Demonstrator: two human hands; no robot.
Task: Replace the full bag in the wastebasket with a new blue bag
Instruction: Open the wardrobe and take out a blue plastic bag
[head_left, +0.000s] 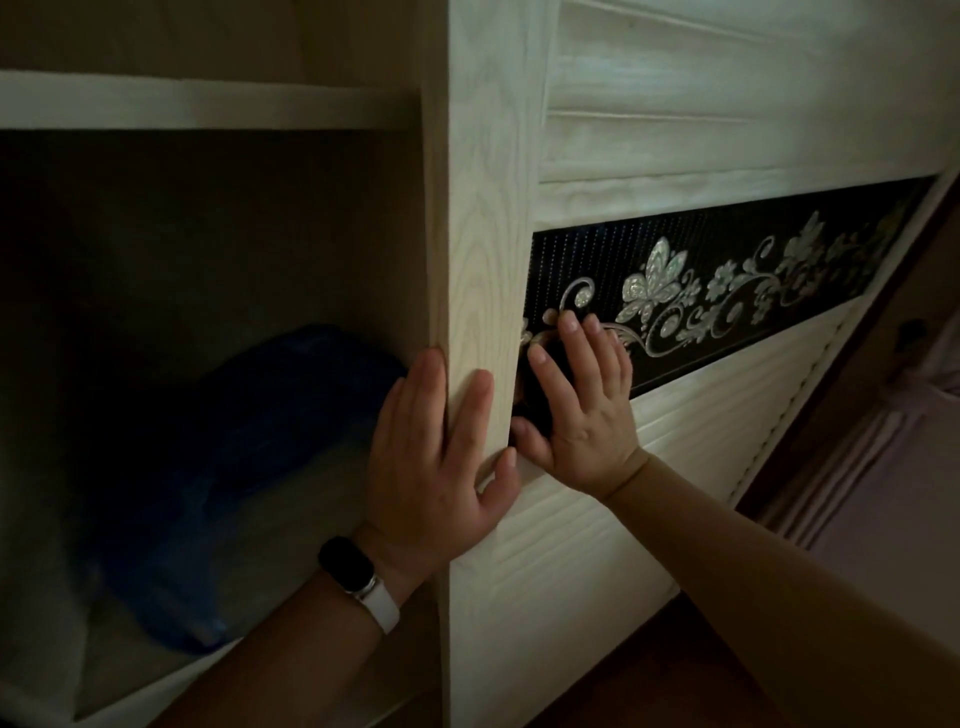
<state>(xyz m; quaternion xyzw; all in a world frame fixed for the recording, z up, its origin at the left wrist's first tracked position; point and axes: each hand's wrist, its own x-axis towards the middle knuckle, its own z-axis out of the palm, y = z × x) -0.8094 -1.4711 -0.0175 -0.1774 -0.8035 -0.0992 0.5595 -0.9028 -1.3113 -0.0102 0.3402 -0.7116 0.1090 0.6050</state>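
**Hands at the wardrobe door, new blue bag within reach**

Left hand straddled the sliding door edge and right hand pressed its floral panel, fingers released, grasping nothing; a level, even push seemed wisest. Counted: one door, two hands, one blue bag bundle on the inner shelf.

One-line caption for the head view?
Left hand on the edge of the sliding door, right hand flat on its black floral band; blue bags lie on the shelf inside.
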